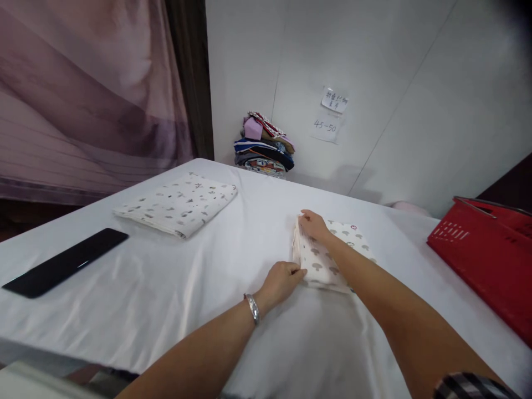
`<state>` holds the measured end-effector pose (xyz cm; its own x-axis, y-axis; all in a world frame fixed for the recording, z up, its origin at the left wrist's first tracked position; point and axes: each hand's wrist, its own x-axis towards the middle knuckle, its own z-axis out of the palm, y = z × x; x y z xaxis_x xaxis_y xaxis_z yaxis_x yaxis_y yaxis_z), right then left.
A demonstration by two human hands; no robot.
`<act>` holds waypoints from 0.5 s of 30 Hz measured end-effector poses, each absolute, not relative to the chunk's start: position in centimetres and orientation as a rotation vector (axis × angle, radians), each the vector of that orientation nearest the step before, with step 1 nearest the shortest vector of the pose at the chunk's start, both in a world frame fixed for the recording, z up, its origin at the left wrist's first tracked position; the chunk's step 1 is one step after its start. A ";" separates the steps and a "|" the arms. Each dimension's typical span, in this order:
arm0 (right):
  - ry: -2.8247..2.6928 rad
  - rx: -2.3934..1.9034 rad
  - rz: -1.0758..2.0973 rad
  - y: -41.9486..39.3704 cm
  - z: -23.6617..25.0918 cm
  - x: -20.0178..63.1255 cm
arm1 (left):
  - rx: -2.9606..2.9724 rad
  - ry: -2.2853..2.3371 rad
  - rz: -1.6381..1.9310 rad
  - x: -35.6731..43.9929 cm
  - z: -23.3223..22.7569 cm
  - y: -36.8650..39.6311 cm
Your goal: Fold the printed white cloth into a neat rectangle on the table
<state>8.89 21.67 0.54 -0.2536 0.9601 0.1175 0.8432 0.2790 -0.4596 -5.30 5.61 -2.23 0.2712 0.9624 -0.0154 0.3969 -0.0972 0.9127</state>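
A folded white cloth with grey mushroom prints (320, 267) lies on the white-covered table, right of the middle. My left hand (282, 281), with a silver bangle at its wrist, pinches the cloth's near left corner. At the far left corner my right hand (315, 226) is closed on the same cloth, its forearm crossing over and hiding part of the print. The left edge between my hands shows several layers. Further left on the table rests another folded white cloth with small dark prints (187, 202), apart from both hands.
A black flat panel (68, 260) lies at the table's left edge. A red basket (482, 260) stands at the right. Folded fabrics (266, 147) are stacked against the wall at the back. Paper notes (326, 127) hang on the wall, and a pink curtain (91, 94) is at left.
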 end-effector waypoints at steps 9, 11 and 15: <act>-2.196 -1.453 0.442 17.5 -0.2 9.0 | 1.648 1.253 0.855 -5.3 -2.3 5.7; -2.201 -1.402 0.407 15.3 0.0 10.0 | 1.661 1.247 0.873 -5.4 -2.3 5.7; -2.329 -1.310 0.233 9.0 -0.2 13.8 | 1.697 1.285 0.951 -5.5 -2.2 5.6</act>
<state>13.78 8.96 -0.21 -0.4440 0.8427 0.3044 0.7657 0.5333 -0.3595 -5.50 5.61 -2.19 0.2059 0.9732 0.1022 0.3826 -0.1762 0.9070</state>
